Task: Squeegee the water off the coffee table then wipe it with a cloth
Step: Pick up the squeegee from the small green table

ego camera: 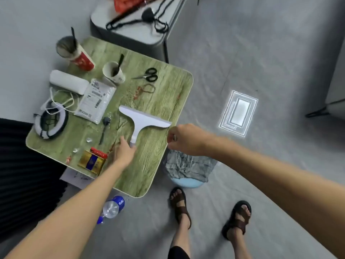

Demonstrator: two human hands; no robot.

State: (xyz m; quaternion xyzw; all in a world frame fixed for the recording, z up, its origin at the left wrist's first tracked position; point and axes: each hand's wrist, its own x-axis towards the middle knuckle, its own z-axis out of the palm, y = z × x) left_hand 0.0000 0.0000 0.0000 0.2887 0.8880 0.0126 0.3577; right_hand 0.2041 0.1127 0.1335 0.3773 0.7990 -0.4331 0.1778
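A white squeegee (141,120) lies with its blade across the green wood-grain coffee table (164,90). My left hand (124,151) grips its handle end near the table's front. My right hand (183,140) hovers at the table's right edge, close to the blade's right tip, its fingers curled; whether it holds anything is unclear. A grey crumpled cloth (188,166) lies on a light blue stool (186,183) just below my right hand, beside the table.
The table's left half holds two cups (113,71), scissors (149,74), a white roll (68,82), a parcel (95,100), a ring-shaped item (51,124), a spoon (104,128) and a gold box (92,161). A bottle (113,207) lies on the floor. My sandalled feet (180,204) stand nearby.
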